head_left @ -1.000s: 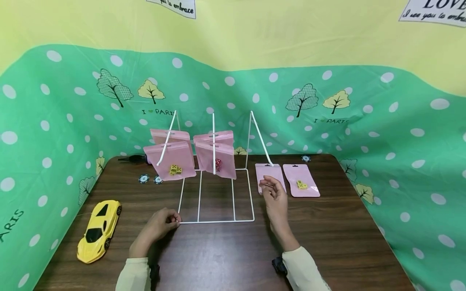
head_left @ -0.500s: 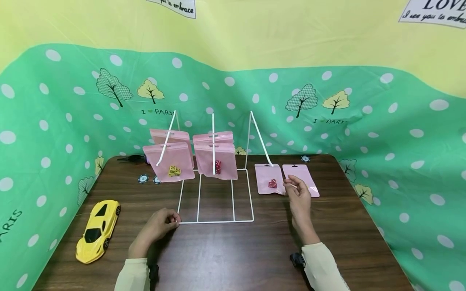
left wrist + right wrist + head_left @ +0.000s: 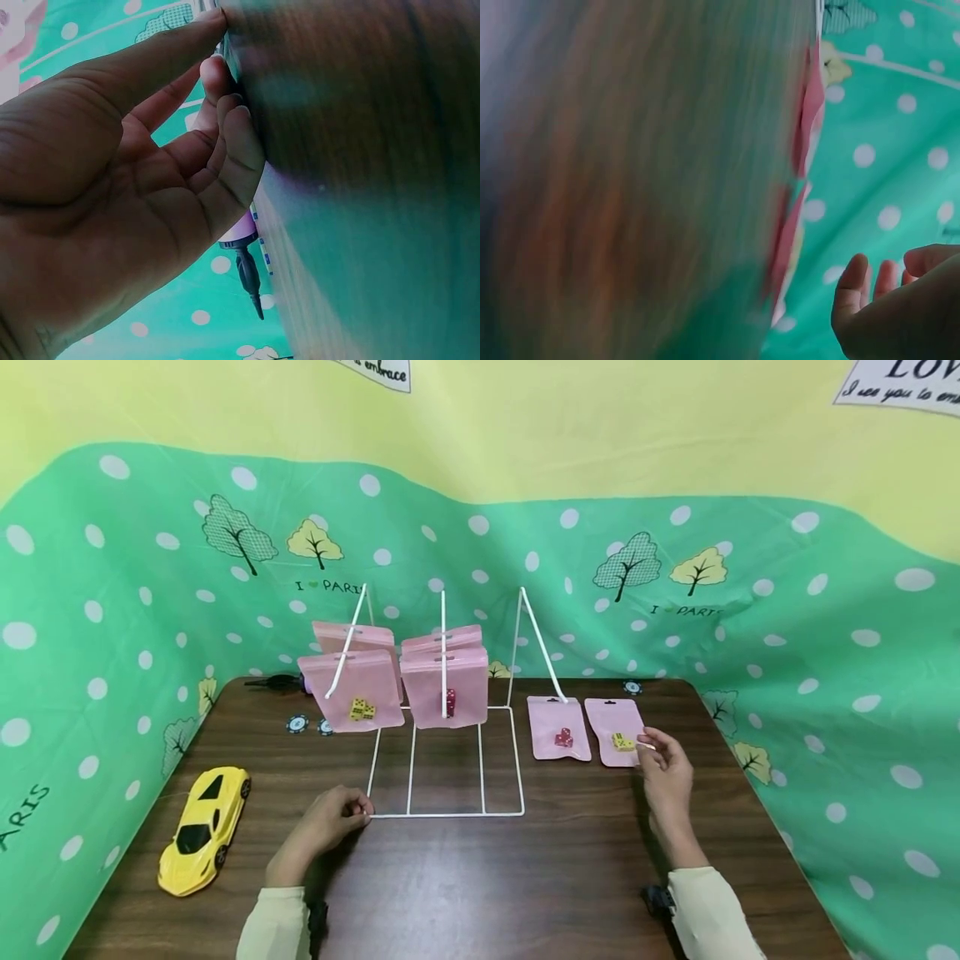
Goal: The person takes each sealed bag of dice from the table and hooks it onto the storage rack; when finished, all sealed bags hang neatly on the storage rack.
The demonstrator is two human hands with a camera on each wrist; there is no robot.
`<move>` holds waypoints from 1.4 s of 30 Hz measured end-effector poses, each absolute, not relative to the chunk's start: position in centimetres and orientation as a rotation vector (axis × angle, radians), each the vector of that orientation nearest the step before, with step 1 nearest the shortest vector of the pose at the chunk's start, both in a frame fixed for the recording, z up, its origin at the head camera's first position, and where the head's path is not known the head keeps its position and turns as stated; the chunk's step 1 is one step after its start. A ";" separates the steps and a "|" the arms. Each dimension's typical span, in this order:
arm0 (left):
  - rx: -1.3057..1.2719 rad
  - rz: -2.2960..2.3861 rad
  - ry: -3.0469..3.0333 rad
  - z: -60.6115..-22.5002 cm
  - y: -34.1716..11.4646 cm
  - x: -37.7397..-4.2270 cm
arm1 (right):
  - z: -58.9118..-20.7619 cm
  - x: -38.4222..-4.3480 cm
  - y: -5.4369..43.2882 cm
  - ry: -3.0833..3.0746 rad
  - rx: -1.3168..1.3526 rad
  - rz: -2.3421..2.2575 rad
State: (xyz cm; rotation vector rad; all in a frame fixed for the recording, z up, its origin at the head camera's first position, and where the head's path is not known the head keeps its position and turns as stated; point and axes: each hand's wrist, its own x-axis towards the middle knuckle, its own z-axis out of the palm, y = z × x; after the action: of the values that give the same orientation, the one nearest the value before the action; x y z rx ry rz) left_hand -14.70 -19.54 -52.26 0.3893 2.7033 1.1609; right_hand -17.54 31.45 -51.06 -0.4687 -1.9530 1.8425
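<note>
My left hand (image 3: 330,821) pinches the front left corner of a white wire display rack (image 3: 447,816); thumb and forefinger meet there in the left wrist view. Pink zip pouches hang on the rack's left and middle arms; the front left pouch (image 3: 382,689) shows yellow dice, the front middle pouch (image 3: 420,685) red dice. On the table, right of the rack, lie a pouch with red dice (image 3: 551,718) and a pouch with yellow dice (image 3: 611,718). My right hand (image 3: 669,783) is at the yellow-dice pouch's right edge, fingers loosely bent, holding nothing.
A yellow toy car (image 3: 204,831) stands at the table's left. Poker chips (image 3: 297,723) lie behind it, and another chip (image 3: 632,687) is at the back right. A dark tapered object (image 3: 276,683) lies at the back left. The rack's right arm (image 3: 543,643) carries no pouch.
My right hand has moved right, from over the red-dice pouch past the yellow-dice pouch to its right edge, uncovering both pouches. My left hand has stayed on the rack corner.
</note>
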 end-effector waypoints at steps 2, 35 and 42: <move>0.389 1.158 2.706 -52.1 -19.5 -14.8 | -51.3 -17.5 32.8 -1.945 -0.514 1.842; 0.401 1.165 2.710 -52.1 -19.5 -14.8 | -52.1 -19.5 40.6 -2.662 -0.568 1.560; 0.381 1.176 2.698 -52.2 -19.4 -14.7 | -51.6 -20.1 40.4 -2.743 -0.566 1.525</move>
State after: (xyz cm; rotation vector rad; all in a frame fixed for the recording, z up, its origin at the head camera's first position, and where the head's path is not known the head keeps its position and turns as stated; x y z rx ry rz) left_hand -14.74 -19.40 -52.16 0.3808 2.6976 1.1761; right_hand -20.09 40.42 -51.58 -0.5659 -2.7426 1.5245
